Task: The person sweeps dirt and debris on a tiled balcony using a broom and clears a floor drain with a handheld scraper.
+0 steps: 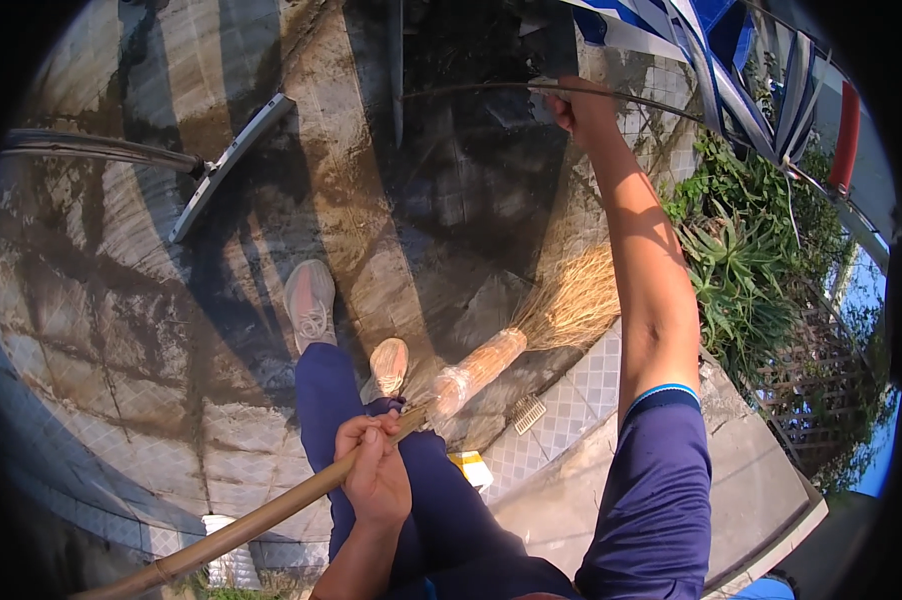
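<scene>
My left hand (376, 469) is closed around the bamboo handle of a straw broom (567, 300). The handle slants from the lower left up to the head, whose bound neck is wrapped in clear plastic and whose bristles fan out beneath my outstretched right forearm. At the top, my right hand (582, 109) is raised at a thin dark line or cable, with its fingers curled and something small and pale at the fingertips. Whether it grips the line cannot be told.
A floor squeegee (233, 165) lies at the upper left on wet, dirty tiles. Blue and white straps (702, 60) hang at the upper right above green plants (728, 247). A drain grate (528, 414), a yellow and white box (472, 470) and a low wall (758, 480) are nearby.
</scene>
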A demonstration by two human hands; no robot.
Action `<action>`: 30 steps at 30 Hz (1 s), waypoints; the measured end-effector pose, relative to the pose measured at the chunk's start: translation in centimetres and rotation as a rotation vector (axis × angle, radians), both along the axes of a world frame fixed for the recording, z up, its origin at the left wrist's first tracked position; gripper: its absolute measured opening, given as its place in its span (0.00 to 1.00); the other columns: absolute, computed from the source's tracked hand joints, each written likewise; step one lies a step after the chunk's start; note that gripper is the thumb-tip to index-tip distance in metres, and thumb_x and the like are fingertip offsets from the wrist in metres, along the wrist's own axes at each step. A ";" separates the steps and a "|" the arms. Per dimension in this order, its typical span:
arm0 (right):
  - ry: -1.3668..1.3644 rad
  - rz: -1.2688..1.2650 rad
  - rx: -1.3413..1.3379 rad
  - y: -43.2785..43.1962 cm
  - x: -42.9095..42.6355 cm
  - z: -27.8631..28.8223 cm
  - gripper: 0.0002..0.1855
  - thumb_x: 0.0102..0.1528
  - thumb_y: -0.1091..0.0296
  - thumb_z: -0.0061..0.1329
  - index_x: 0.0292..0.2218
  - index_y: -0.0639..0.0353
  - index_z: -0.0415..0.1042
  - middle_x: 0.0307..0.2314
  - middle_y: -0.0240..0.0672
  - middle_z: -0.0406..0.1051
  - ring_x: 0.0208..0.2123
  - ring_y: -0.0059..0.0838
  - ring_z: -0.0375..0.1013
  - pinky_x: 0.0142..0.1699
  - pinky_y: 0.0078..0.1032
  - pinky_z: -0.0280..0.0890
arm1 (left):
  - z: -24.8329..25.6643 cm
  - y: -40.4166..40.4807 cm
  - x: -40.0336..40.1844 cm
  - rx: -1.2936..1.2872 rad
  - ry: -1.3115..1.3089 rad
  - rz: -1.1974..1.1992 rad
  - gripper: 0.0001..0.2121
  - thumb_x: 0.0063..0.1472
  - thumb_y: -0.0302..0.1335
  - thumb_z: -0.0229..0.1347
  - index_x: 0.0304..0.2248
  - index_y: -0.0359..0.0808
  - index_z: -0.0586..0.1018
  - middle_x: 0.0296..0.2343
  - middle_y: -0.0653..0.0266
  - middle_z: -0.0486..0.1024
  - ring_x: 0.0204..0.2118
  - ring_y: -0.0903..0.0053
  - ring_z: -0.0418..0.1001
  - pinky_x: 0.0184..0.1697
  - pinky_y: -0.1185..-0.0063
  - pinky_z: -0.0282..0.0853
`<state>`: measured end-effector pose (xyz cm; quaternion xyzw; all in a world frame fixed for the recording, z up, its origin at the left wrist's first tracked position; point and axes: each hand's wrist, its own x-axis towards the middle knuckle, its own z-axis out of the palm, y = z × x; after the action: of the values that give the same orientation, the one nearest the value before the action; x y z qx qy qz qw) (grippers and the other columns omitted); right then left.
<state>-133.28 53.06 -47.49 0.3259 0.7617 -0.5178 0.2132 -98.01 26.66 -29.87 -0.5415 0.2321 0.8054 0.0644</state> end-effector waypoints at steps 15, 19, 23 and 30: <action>-0.316 -0.116 0.149 4.6 8.2 2.9 0.08 0.52 0.73 0.39 0.29 0.69 0.67 0.16 0.40 0.66 0.10 0.22 0.60 0.12 0.20 0.48 | -0.1 0.4 0.6 0.007 0.000 0.003 0.04 0.60 0.24 0.43 0.34 0.35 0.69 0.21 0.70 0.61 0.36 0.78 0.65 0.55 0.73 0.51; -0.488 -0.102 0.251 4.5 10.7 -1.6 0.10 0.50 0.71 0.41 0.22 0.70 0.65 0.13 0.43 0.66 0.08 0.26 0.59 0.11 0.22 0.50 | -0.1 0.4 1.0 0.019 -0.007 0.008 0.04 0.58 0.22 0.44 0.34 0.34 0.68 0.24 0.66 0.64 0.37 0.77 0.64 0.55 0.70 0.49; -0.418 -0.150 0.130 0.2 5.9 -3.3 0.08 0.51 0.72 0.38 0.26 0.69 0.64 0.15 0.43 0.66 0.10 0.25 0.59 0.13 0.21 0.50 | 0.0 0.4 1.0 0.003 -0.013 -0.036 0.04 0.60 0.24 0.43 0.34 0.35 0.68 0.21 0.70 0.61 0.36 0.77 0.64 0.56 0.73 0.51; -0.154 -0.199 -0.117 -0.2 5.9 2.2 0.07 0.51 0.72 0.40 0.30 0.67 0.65 0.17 0.38 0.65 0.15 0.17 0.61 0.16 0.15 0.50 | -0.3 0.3 2.0 -0.004 0.001 0.007 0.04 0.60 0.24 0.44 0.34 0.35 0.68 0.21 0.70 0.62 0.36 0.78 0.65 0.55 0.73 0.51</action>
<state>-127.40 52.90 -45.26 0.4255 0.6755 -0.5534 0.2374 -96.04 26.97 -30.18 -0.5422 0.2319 0.8054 0.0602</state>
